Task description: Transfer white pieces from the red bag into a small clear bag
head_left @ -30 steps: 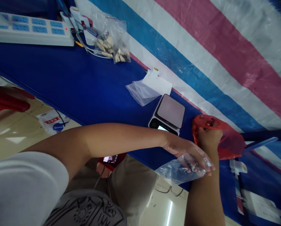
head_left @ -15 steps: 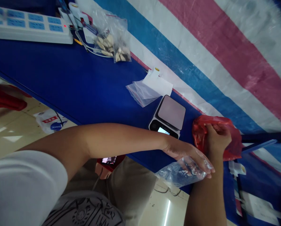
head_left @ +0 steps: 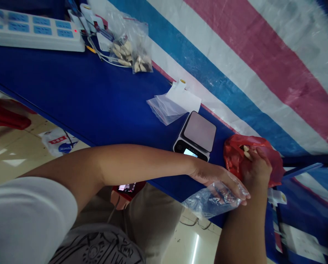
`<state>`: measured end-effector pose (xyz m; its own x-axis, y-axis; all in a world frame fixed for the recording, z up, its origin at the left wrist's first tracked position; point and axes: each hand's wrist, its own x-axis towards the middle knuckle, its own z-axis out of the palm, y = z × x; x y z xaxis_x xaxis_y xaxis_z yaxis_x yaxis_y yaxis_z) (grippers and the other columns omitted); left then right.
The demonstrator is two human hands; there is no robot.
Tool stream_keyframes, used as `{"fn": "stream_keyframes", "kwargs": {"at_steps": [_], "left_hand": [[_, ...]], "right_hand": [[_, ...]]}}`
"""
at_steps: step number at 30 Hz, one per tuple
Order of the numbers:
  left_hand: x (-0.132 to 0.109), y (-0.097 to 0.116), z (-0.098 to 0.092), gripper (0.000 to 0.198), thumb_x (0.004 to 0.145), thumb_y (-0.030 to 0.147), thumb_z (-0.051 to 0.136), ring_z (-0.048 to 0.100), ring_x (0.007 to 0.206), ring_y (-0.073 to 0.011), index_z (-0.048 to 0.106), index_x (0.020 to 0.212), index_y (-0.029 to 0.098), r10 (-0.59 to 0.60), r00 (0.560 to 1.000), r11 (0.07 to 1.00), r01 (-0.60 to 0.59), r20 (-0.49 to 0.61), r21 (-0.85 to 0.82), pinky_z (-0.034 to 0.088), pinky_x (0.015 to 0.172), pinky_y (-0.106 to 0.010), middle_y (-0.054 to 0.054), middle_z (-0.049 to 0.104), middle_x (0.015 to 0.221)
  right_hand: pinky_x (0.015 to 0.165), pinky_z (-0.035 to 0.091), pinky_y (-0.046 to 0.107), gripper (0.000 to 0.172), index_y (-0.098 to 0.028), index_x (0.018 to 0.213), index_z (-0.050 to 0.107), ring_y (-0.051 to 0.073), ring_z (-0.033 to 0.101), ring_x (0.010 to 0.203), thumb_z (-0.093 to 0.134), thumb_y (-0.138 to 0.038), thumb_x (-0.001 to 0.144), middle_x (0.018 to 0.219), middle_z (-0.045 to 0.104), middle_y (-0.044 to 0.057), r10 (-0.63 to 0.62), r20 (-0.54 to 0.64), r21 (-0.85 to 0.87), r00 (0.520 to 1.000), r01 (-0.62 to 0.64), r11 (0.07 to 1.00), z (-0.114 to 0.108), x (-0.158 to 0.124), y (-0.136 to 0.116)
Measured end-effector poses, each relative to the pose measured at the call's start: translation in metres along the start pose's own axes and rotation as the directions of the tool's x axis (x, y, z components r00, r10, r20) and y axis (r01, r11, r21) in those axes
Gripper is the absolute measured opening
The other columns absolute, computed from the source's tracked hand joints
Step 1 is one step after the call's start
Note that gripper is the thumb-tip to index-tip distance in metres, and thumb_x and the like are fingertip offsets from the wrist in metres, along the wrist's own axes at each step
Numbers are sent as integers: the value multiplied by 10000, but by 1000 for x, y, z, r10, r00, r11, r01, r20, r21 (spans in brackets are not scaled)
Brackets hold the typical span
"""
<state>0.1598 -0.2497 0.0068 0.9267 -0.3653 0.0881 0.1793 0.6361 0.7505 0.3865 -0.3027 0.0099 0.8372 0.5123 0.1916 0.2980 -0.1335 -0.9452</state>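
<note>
Red bag (head_left: 274,163) beside the scale (head_left: 199,131) gapes so the right hand (head_left: 256,169) can pinch pale pieces (head_left: 246,151) inside; left hand (head_left: 221,179) clasps the clear bag (head_left: 208,202) steady.

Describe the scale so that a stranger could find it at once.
Look at the blue table, where the striped sheet begins. The scale sits between flat clear bags and a red bag. Only it is rigid, with a grey square plate and lit display.

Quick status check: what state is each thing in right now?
scale: switched on, platform bare
power strip: red light lit
red bag: open, right hand inside gripping pale pieces
clear bag: held by left hand, dark contents
zip bags: filled, lying flat
</note>
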Motion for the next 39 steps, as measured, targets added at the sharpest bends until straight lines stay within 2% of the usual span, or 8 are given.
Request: {"fn": "stream_keyframes", "kwargs": {"at_steps": [5, 9, 12, 16, 20, 24, 29, 39], "left_hand": [[0, 1, 1, 558, 633, 359, 942, 657, 1009, -151, 709, 1117, 205, 18, 999, 1000, -18, -30, -21, 561, 829, -281, -32, 691, 1162], [2, 0, -2, 555, 590, 301, 946, 662, 984, -160, 718, 1087, 205, 37, 997, 998, -41, -63, -51, 560, 804, -286, -30, 699, 1139], [5, -2, -4, 550, 584, 313, 949, 668, 967, -164, 725, 1074, 204, 55, 995, 996, -60, -81, -64, 556, 797, -292, -33, 707, 1131], [6, -3, -5, 534, 572, 309, 954, 672, 949, -166, 733, 1048, 208, 61, 993, 995, -69, -101, -74, 549, 791, -296, -25, 717, 1111], [6, -3, -5, 545, 557, 315, 964, 672, 947, -162, 736, 1041, 211, 60, 992, 994, -69, -110, -85, 554, 792, -293, -21, 722, 1105], [5, -3, -5, 548, 568, 333, 966, 675, 955, -165, 733, 1049, 210, 64, 991, 993, -75, -118, -90, 557, 772, -281, -30, 718, 1115], [5, -3, -5, 547, 574, 338, 963, 673, 953, -163, 734, 1053, 205, 61, 992, 994, -70, -111, -85, 562, 770, -276, -37, 719, 1105], [6, -3, -5, 539, 569, 325, 958, 681, 955, -165, 735, 1045, 206, 65, 993, 995, -73, -100, -74, 563, 766, -279, -30, 719, 1105]], "right_hand": [[956, 603, 516, 247, -298, 851, 571, 330, 667, 1158, 719, -283, 653, 1008, 681, 57, 21, 82, 71, 996, -27, 997, -9, 3, -15], [830, 640, 397, 169, -282, 748, 578, 241, 673, 921, 720, -214, 686, 843, 609, 20, -25, 132, 205, 991, -3, 979, -12, 1, -28], [698, 644, 275, 135, -238, 717, 604, 152, 647, 760, 673, -121, 729, 789, 605, -4, 38, 149, 398, 988, -95, 912, -11, 1, -30], [723, 650, 215, 165, -189, 725, 629, 111, 670, 739, 597, -51, 808, 791, 646, -1, 103, 98, 565, 990, -140, 813, -7, 6, -25], [764, 648, 175, 215, -179, 788, 664, 104, 711, 806, 558, -39, 910, 822, 683, 13, 217, 24, 595, 976, -188, 781, -4, 11, -28], [674, 611, 75, 260, -140, 919, 699, 78, 725, 811, 474, -95, 1042, 874, 716, 36, 421, 21, 662, 907, -328, 674, 4, 1, -48], [696, 605, 49, 192, -79, 1008, 696, 86, 742, 827, 523, -142, 1060, 884, 710, 41, 431, 34, 662, 902, -343, 666, 12, -14, -64], [516, 582, 73, 61, -148, 995, 637, 75, 681, 704, 649, -205, 1016, 847, 649, -10, 400, 200, 748, 894, -403, 527, 1, -3, -45]]}}
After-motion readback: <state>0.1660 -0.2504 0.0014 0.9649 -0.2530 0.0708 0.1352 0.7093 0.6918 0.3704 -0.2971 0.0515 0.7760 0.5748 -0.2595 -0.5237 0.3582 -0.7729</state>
